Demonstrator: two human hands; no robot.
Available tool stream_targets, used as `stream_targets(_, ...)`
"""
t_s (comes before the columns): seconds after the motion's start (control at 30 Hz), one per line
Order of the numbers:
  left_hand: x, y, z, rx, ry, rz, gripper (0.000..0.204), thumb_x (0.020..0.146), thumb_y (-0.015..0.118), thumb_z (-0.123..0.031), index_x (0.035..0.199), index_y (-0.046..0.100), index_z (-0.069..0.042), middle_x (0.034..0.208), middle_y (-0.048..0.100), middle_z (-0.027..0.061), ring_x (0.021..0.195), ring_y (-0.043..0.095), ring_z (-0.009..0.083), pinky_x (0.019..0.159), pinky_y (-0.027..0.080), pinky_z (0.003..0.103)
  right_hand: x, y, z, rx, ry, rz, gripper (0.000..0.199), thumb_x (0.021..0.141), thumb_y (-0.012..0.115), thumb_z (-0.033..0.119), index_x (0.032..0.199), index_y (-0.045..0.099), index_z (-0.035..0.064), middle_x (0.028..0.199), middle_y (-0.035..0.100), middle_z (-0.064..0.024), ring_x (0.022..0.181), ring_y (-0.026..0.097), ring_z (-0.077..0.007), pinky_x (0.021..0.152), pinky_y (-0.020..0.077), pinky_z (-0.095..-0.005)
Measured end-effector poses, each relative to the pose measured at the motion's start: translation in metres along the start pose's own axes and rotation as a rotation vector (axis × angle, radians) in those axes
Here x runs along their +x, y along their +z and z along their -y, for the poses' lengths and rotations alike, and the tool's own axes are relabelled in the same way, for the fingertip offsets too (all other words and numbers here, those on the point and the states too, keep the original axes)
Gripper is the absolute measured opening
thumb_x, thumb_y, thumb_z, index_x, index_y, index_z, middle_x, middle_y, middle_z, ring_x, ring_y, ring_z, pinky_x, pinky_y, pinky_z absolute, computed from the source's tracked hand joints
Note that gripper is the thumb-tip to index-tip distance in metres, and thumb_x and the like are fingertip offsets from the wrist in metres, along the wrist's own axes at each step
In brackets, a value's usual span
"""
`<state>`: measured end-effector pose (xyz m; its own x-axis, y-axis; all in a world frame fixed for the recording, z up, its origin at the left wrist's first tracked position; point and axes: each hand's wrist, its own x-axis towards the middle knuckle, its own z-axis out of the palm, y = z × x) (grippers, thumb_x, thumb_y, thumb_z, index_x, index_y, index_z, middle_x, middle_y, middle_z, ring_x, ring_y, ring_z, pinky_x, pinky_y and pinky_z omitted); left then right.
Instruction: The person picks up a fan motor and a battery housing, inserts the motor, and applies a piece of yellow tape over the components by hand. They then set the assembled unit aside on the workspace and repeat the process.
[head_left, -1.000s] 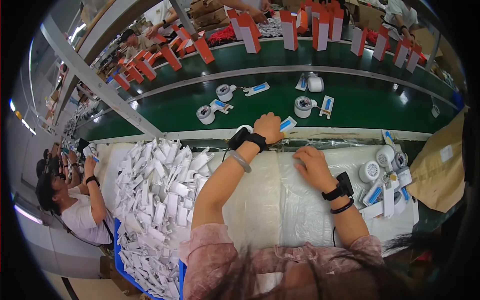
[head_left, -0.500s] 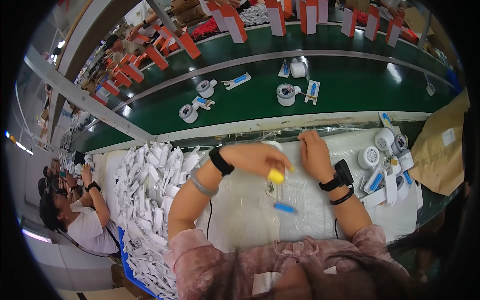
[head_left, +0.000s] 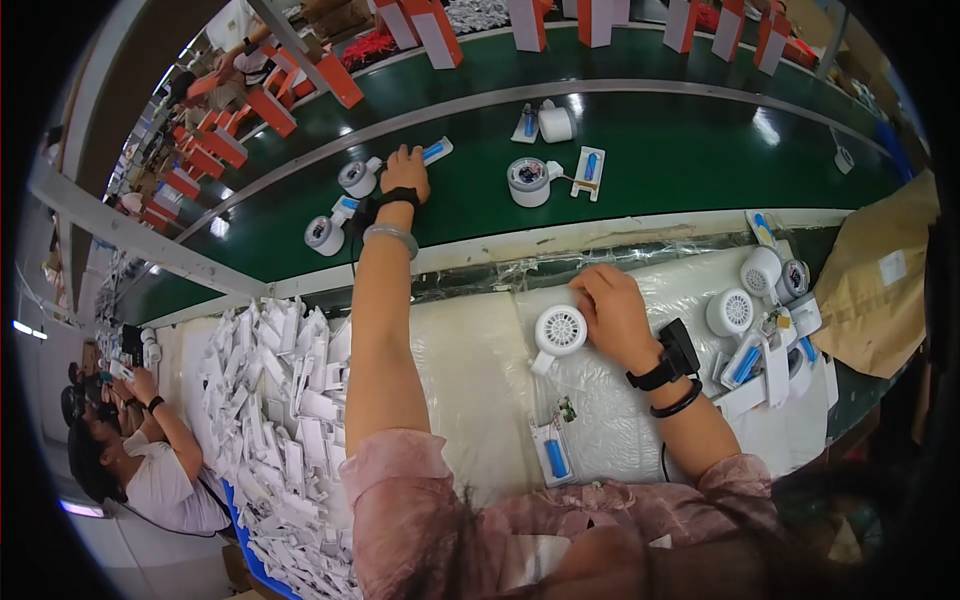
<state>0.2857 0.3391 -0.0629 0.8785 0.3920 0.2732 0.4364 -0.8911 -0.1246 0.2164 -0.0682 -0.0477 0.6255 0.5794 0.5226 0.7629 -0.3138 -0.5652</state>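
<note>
My left hand [head_left: 405,175] reaches over the green conveyor belt, its fingers stretched toward a white handle piece with a blue battery cell [head_left: 434,150]. A round white fan head with bare insides [head_left: 357,178] sits just left of it. Whether the fingertips touch either is hidden. On the plastic-covered table, my right hand [head_left: 612,318] has its bent fingers at the right rim of a white fan head with a round grille [head_left: 561,328]. Nearer me lies an opened white handle shell [head_left: 551,453] holding a blue battery cell, with a small green circuit board [head_left: 567,408] at its top.
A heap of white handle shells [head_left: 280,400] fills the left side, partly in a blue bin [head_left: 245,535]. Fan parts [head_left: 765,330] cluster at right beside a brown paper bag [head_left: 880,280]. More opened fans [head_left: 528,182] stand on the belt. Another person [head_left: 155,470] works at far left.
My left hand has moved from over the mat forward and left to the belt; the blurred yellow thing at its fingers is out of sight. The handle shell now lies still. The view has shifted.
</note>
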Motion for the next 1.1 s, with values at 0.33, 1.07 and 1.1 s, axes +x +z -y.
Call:
stream_targets(0.33,-0.015,-0.038,0.005,0.084,-0.029,0.287,0.043,0.078,0.067,-0.020,0.118,0.060,-0.007,0.125,0.055,0.0165,0.120,0.050,0.0339,0.096,0.048,0.045,-0.001,0.001,-0.002,-0.006,-0.015,-0.011,0.016,0.074,0.064,-0.001,0.090,0.062,0.0022,0.089,0.062,-0.0124,0.084,0.059,-0.0350,0.071,0.0469,-0.0429)
stream_targets(1.07,-0.218,-0.223,-0.119,-1.635,-0.102,-0.016,0.020,0.081,0.075,-0.009,0.095,0.061,-0.004,0.070,0.063,0.0032,0.051,0.054,0.0060,0.043,0.037,0.017,0.003,-0.038,0.072,0.696,0.019,0.208,0.029,0.093,0.060,0.016,0.118,0.059,0.0009,0.112,0.063,-0.0116,0.106,0.059,-0.0225,0.092,0.0449,-0.0340)
stream_targets(1.1,-0.222,-0.223,-0.120,-1.668,-0.112,0.023,0.022,0.081,0.074,-0.008,0.098,0.061,-0.003,0.074,0.065,0.0050,0.054,0.057,0.0076,0.044,0.039,0.018,0.002,-0.039,0.071,0.839,0.115,0.338,0.025,0.094,0.060,0.016,0.113,0.061,0.0002,0.104,0.066,-0.0089,0.099,0.062,-0.0185,0.087,0.0470,-0.0312)
